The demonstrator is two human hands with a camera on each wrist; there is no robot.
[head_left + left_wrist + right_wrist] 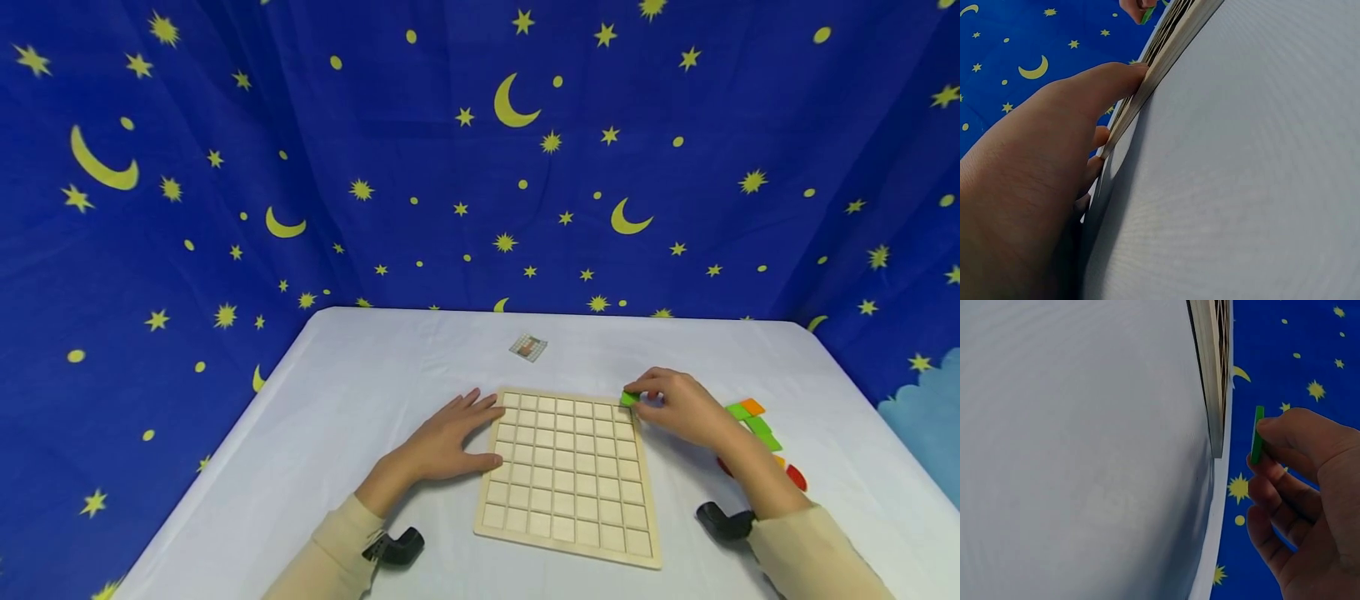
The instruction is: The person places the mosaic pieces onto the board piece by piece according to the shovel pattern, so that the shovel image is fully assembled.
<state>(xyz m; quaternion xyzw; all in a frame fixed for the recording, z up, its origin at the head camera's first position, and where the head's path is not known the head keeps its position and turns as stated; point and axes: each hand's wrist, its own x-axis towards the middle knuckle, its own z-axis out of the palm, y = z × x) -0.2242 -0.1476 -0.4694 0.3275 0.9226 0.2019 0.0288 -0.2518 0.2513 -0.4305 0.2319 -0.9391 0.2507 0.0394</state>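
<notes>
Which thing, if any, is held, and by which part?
The right hand pinches a thin, flat green tile by its right side in the head view. The left hand only touches the pale wooden grid board.

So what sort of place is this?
Possibly a small curtained booth for tabletop puzzles: blue moon-and-star curtains hang behind a white table, which holds a gridded wooden board.

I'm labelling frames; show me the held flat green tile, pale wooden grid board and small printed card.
Flat green tile (1257, 442): right wrist view, middle.
Pale wooden grid board (564, 459): head view, bare central square.
Small printed card (528, 347): head view, printed centre.
</notes>
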